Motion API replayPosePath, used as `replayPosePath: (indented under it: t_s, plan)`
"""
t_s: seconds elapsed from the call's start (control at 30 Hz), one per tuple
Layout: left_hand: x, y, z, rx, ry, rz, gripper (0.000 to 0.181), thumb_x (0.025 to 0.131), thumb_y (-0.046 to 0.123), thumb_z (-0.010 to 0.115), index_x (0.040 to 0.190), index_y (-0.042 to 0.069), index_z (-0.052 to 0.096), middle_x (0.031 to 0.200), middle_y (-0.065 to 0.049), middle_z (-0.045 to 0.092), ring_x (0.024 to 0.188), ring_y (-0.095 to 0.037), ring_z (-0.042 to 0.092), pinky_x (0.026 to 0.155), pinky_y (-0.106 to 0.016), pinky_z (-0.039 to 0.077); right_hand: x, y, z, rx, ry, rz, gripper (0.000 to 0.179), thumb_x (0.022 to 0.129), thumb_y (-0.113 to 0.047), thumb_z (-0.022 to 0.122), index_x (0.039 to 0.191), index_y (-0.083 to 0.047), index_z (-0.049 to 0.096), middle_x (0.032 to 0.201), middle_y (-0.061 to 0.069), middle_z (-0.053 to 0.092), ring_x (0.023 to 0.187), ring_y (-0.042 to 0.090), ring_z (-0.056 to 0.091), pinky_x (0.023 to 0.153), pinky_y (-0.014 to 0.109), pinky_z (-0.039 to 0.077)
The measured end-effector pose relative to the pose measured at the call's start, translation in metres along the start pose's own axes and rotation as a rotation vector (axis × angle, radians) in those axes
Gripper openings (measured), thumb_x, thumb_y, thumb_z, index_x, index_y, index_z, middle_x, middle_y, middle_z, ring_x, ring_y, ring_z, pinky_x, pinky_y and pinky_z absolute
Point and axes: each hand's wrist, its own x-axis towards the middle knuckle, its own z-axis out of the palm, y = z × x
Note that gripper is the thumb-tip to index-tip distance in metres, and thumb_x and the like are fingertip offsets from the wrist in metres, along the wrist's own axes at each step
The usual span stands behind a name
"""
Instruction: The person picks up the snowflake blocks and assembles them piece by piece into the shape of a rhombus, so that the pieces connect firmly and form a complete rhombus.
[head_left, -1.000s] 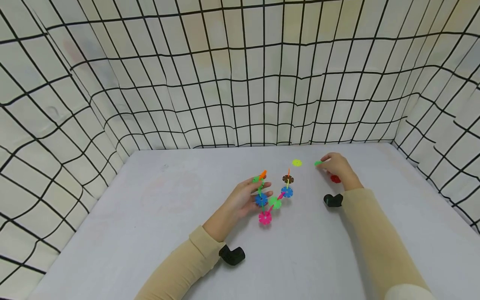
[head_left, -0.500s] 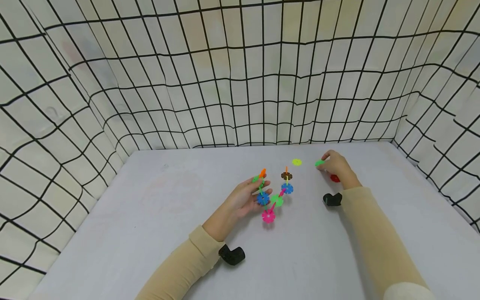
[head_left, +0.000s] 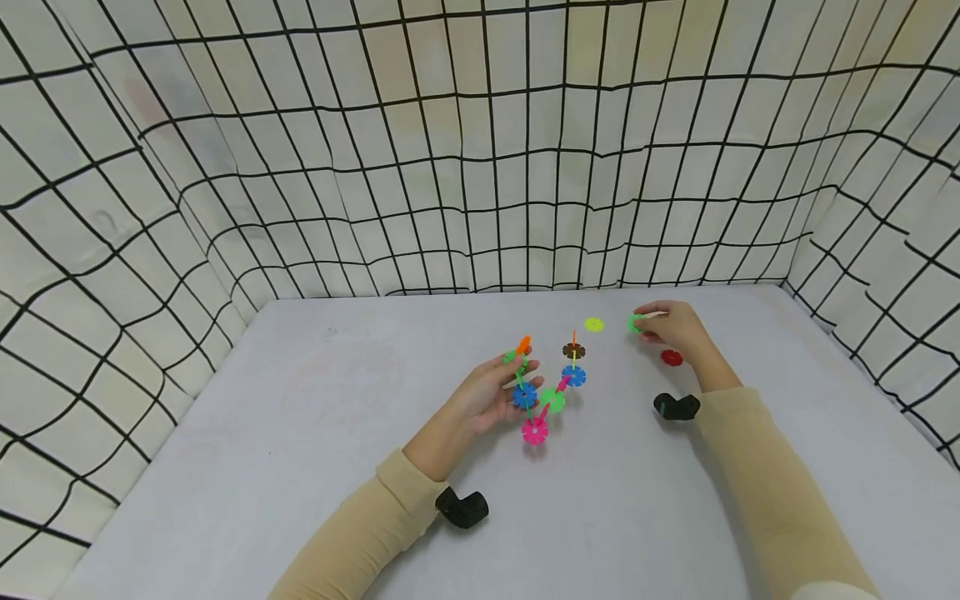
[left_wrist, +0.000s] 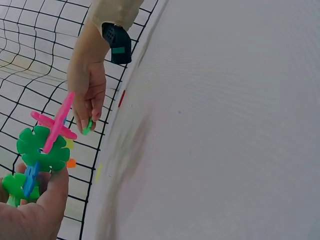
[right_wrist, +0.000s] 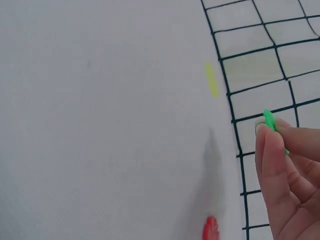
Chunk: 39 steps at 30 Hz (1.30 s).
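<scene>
A curved chain of interlocking plastic snowflake discs [head_left: 552,401] hangs from my left hand [head_left: 480,397], whose thumb and fingers grip its green and blue end. Pink, green, blue and brown discs run along the chain, with an orange one at each tip. In the left wrist view a green disc [left_wrist: 43,148] and a pink disc [left_wrist: 60,122] rise above the thumb. My right hand [head_left: 675,329] pinches a single green snowflake disc [right_wrist: 270,120] between thumb and fingertips, raised over the far right of the table.
A yellow disc [head_left: 594,324] lies flat near the table's far edge, and a red disc [head_left: 672,357] lies below my right hand. Black wrist devices [head_left: 677,407] sit at both cuffs. A black grid net [head_left: 525,167] walls in the white table [head_left: 300,467].
My right hand has lifted slightly and turned with the green disc, so the red disc now shows fully. The chain in my left hand has swung a little.
</scene>
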Motion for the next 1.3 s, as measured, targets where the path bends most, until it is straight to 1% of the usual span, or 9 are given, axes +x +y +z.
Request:
replayPosePath:
  t_s: [0.1,0.3,0.5,0.6,0.73,0.9,0.97,1.17,1.3]
  plan:
    - [0.000,0.000,0.000,0.008,-0.008,0.001,0.044,0.111,0.018,0.046,0.150,-0.001,0.041,0.145,-0.018,0.052,0.098,-0.016,0.066,0.079,-0.038,0.058,-0.003,-0.004,0.002,0.020,-0.001,-0.022,0.042,0.102,-0.015,0.065,0.138,0.005,0.057,0.103,0.010,0.070,0.072,0.003,0.065,0.074,0.018,0.055]
    - [0.001,-0.002,-0.001,0.013,-0.016,0.002,0.044,0.112,0.018,0.045,0.151,-0.002,0.040,0.144,-0.017,0.052,0.098,-0.016,0.066,0.078,-0.037,0.058,-0.010,-0.016,0.006,0.012,0.000,-0.064,0.042,0.103,-0.019,0.065,0.137,0.003,0.058,0.108,0.018,0.072,0.077,0.010,0.070,0.073,0.015,0.054]
    - [0.002,0.000,-0.001,0.018,-0.016,0.003,0.045,0.112,0.018,0.045,0.151,-0.002,0.040,0.145,-0.018,0.051,0.099,-0.017,0.066,0.079,-0.038,0.059,-0.020,-0.032,0.010,0.074,-0.020,-0.119,0.044,0.101,-0.014,0.068,0.137,0.008,0.057,0.097,0.008,0.075,0.075,0.012,0.072,0.074,0.019,0.057]
    - [0.001,0.000,-0.001,0.020,-0.022,0.001,0.045,0.112,0.018,0.045,0.151,-0.002,0.040,0.145,-0.019,0.050,0.099,-0.016,0.065,0.078,-0.037,0.059,-0.025,-0.039,0.017,0.109,-0.039,-0.161,0.042,0.100,-0.013,0.069,0.135,0.008,0.059,0.089,0.003,0.074,0.072,0.011,0.070,0.074,0.021,0.057]
    - [0.000,0.000,0.000,0.021,-0.031,0.001,0.045,0.112,0.018,0.045,0.151,-0.002,0.040,0.143,-0.017,0.052,0.099,-0.016,0.065,0.077,-0.036,0.059,-0.031,-0.047,0.029,0.120,-0.058,-0.204,0.039,0.099,-0.014,0.070,0.131,0.007,0.061,0.083,0.002,0.072,0.066,0.010,0.065,0.071,0.020,0.056]
    - [0.000,-0.001,0.001,0.020,-0.032,0.004,0.045,0.111,0.017,0.046,0.151,-0.002,0.040,0.129,-0.009,0.058,0.098,-0.016,0.065,0.076,-0.035,0.058,-0.036,-0.056,0.045,0.124,-0.078,-0.222,0.036,0.099,-0.017,0.071,0.127,0.004,0.064,0.074,0.001,0.068,0.059,0.011,0.055,0.061,0.021,0.047]
    - [0.000,-0.001,0.001,0.021,-0.032,0.000,0.045,0.111,0.017,0.045,0.151,-0.002,0.040,0.128,-0.008,0.059,0.098,-0.016,0.065,0.076,-0.035,0.058,-0.037,-0.059,0.050,0.127,-0.089,-0.227,0.035,0.098,-0.018,0.072,0.126,0.003,0.065,0.070,-0.001,0.066,0.056,0.011,0.052,0.059,0.023,0.044]
    - [0.000,-0.002,0.001,0.037,-0.042,-0.005,0.045,0.112,0.017,0.044,0.151,-0.003,0.039,0.140,-0.016,0.053,0.098,-0.015,0.065,0.078,-0.036,0.058,-0.041,-0.064,0.065,0.136,-0.114,-0.252,0.033,0.098,-0.020,0.072,0.123,0.001,0.067,0.067,0.004,0.064,0.054,0.014,0.051,0.059,0.027,0.044]
    - [0.000,-0.004,0.002,0.037,-0.038,-0.007,0.044,0.112,0.017,0.045,0.151,-0.003,0.040,0.136,-0.014,0.055,0.097,-0.015,0.065,0.077,-0.036,0.058,-0.043,-0.066,0.074,0.117,-0.131,-0.262,0.032,0.099,-0.020,0.071,0.123,0.000,0.068,0.064,0.005,0.063,0.054,0.015,0.052,0.062,0.030,0.047]
